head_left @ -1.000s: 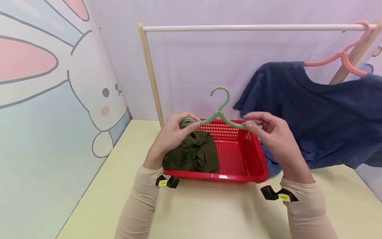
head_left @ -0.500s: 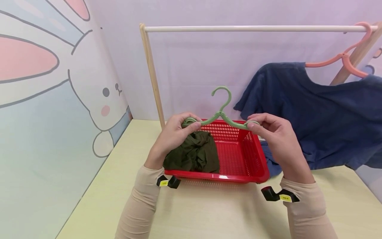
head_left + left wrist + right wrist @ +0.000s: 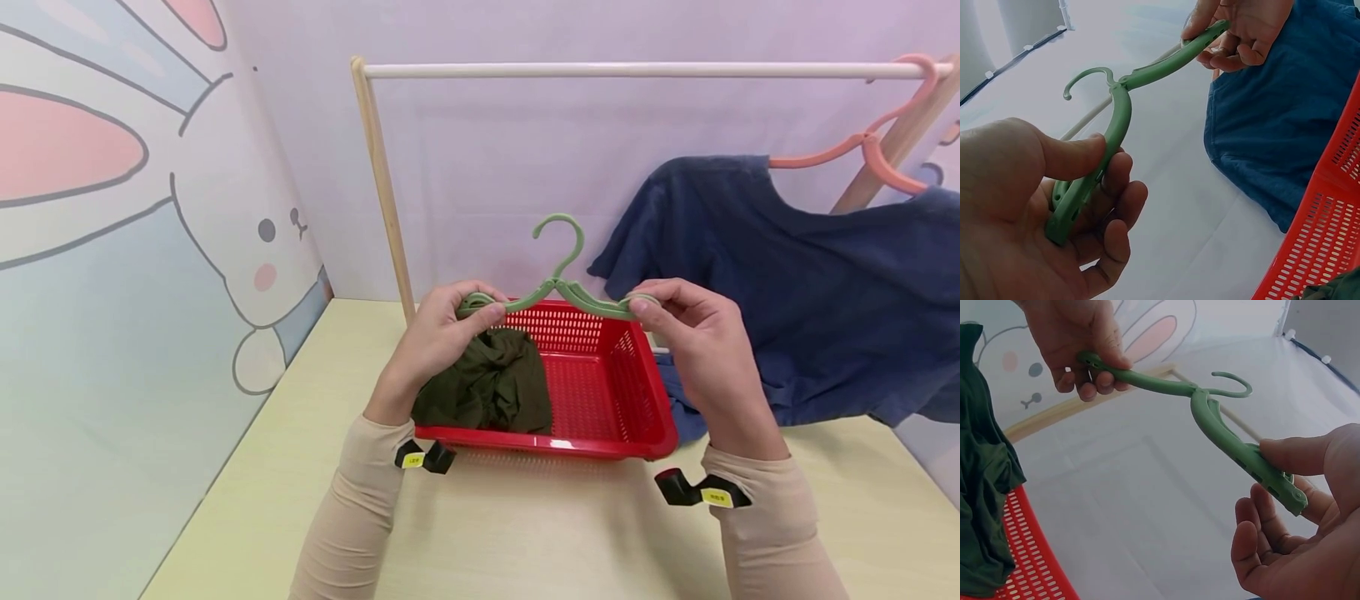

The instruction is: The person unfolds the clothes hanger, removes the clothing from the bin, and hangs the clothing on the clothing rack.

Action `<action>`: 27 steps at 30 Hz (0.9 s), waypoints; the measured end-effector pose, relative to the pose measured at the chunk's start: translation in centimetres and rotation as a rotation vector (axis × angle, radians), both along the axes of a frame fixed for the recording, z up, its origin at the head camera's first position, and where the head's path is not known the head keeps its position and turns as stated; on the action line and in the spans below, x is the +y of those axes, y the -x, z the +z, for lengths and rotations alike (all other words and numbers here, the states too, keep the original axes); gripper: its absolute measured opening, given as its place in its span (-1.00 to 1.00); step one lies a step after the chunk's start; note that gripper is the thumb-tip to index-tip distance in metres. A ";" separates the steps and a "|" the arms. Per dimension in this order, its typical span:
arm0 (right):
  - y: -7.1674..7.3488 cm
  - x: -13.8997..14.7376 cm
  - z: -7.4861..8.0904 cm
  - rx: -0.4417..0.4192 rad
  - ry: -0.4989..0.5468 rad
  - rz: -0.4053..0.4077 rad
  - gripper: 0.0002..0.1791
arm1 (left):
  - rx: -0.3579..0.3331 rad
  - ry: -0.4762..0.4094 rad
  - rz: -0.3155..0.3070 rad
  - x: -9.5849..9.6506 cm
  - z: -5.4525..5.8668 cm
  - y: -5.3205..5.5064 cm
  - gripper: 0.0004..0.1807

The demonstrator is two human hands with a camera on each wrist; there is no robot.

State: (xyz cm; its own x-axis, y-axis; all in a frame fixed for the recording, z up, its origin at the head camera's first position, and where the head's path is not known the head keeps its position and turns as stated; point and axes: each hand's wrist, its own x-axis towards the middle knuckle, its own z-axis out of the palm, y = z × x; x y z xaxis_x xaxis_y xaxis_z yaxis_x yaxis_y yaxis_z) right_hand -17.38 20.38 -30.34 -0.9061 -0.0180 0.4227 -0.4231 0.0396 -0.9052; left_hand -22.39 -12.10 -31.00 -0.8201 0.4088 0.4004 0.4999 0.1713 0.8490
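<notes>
A green plastic clothes hanger [image 3: 557, 287] is held up over the red basket [image 3: 546, 442], hook pointing upward. My left hand [image 3: 438, 333] pinches its left arm between thumb and fingers. At the other end my right hand [image 3: 697, 342] pinches the right arm, thumb on the near side. In the right wrist view, a thin piece stands slightly apart from the hanger's right arm [image 3: 1229, 444]. A crumpled dark green garment [image 3: 487, 383] lies in the left part of the basket.
Behind stands a clothes rack with a white rod [image 3: 600, 71] and wooden posts [image 3: 382, 183]. At the right, a navy T-shirt [image 3: 750, 250] hangs on a pink hanger [image 3: 825, 154]. A wall with a rabbit drawing [image 3: 247, 208] borders the table [image 3: 555, 533] on the left.
My right hand has shifted slightly outward along the hanger's right arm, where a folded piece now shows apart from it. My left hand keeps its grip almost unmoved.
</notes>
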 end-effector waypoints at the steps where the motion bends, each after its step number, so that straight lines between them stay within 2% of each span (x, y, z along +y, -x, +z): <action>1: 0.0 0.0 0.0 -0.001 0.011 0.006 -0.79 | 0.000 -0.001 0.001 0.0 0.0 0.0 -0.86; 10: 0.0 0.2 0.1 -0.008 0.159 0.033 -0.74 | -0.003 -0.013 0.011 0.0 -0.1 0.1 -0.85; 15: -0.1 0.4 0.1 -0.014 0.178 0.040 -0.73 | -0.021 -0.036 0.035 -0.2 -0.1 0.0 -0.85; 24: -0.3 1.2 0.2 -0.023 0.186 0.028 -0.76 | -0.079 -0.116 0.145 -0.9 0.2 -0.1 -0.83; 27: -0.2 1.5 0.3 -0.020 0.189 0.029 -0.76 | -0.074 -0.131 0.168 -1.0 0.2 0.0 -0.83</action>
State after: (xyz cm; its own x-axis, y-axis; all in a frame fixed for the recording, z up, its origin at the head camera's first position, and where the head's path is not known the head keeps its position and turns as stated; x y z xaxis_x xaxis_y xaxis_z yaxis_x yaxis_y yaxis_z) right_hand -17.15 21.85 -30.03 -0.9146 0.0340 0.4029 -0.4034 -0.1435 -0.9037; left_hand -22.35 -13.11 -30.80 -0.9016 0.2121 0.3770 0.4088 0.1331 0.9029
